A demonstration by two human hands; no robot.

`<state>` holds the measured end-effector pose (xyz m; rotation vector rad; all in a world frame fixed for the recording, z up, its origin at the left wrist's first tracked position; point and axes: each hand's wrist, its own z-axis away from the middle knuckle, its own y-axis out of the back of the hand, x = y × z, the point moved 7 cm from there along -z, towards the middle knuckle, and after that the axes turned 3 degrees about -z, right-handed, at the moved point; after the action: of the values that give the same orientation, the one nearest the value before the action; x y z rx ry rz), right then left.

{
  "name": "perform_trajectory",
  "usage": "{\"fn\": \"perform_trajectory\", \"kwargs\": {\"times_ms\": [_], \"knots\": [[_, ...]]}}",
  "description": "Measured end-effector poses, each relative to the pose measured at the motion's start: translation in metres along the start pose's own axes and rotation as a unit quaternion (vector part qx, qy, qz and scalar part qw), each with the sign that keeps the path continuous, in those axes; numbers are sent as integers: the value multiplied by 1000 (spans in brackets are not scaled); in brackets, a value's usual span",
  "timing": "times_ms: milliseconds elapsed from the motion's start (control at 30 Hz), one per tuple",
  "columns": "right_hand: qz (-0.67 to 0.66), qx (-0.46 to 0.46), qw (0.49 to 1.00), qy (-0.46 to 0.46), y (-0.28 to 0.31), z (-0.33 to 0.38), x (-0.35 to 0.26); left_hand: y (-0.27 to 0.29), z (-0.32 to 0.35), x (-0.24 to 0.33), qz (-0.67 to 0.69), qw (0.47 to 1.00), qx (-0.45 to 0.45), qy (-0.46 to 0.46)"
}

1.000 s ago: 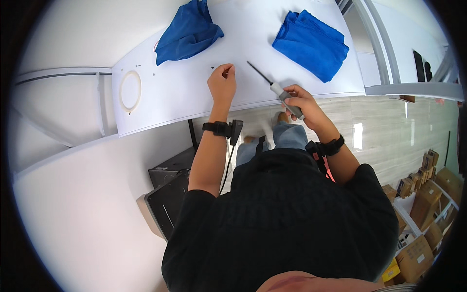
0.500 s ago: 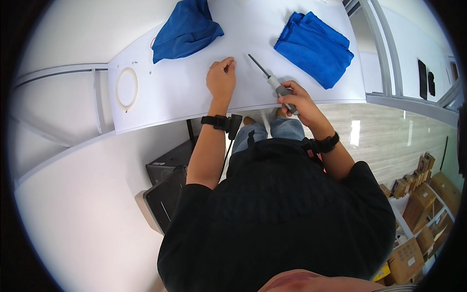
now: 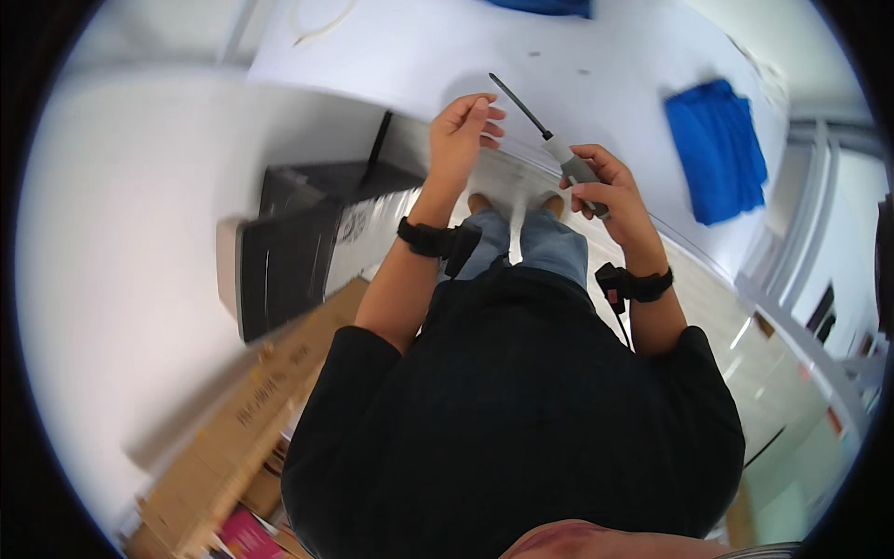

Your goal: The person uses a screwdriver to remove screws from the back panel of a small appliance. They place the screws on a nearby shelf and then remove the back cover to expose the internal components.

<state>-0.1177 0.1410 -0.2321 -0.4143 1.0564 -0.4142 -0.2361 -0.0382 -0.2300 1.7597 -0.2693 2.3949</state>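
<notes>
Screwdriver (image 3: 577, 170) with a grey handle and slim dark metal shaft sits in the right hand (image 3: 615, 191), whose fingers wrap its handle; the tip points up and leftward, just beyond the left hand (image 3: 456, 135). The left hand is half curled, thumb near forefinger; whether it pinches anything small, I cannot tell. Half a second ago its fingers were more tightly bunched; now the others fan out toward the shaft, nearer to it than before. The view has swung: the folded bright blue cloth (image 3: 715, 152) now lies farther right of the right hand, while the other blue cloth (image 3: 554, 6) is mostly cut off above the hands. Beyond the left hand, to its upper left, only part of a thin cream-white ring (image 3: 324, 31) shows. Two small dark pieces (image 3: 534, 54) lie ahead of the hands on the smooth white table (image 3: 633, 112). Left and below the left hand, a long brown cardboard box (image 3: 261, 410) has come into view.
</notes>
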Motion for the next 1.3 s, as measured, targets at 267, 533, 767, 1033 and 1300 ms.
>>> {"fn": "perform_trajectory", "kwargs": {"times_ms": [267, 533, 767, 1033, 1300], "knots": [[80, -159, 976, -124, -146, -22, 82, 162, 98, -25, 150, 977, 154, -2], [150, -238, 941, -189, -314, 13, 222, 346, 254, -67, 240, 936, 254, -34], [154, -261, 932, -197, -443, 69, 296, 458, 362, -66, 274, 908, 315, -44], [149, -259, 943, -147, -507, 95, 337, 515, 397, -62, 294, 903, 309, -60], [98, -231, 959, -132, -522, 98, 349, 532, 393, -63, 285, 917, 273, -50]]}}
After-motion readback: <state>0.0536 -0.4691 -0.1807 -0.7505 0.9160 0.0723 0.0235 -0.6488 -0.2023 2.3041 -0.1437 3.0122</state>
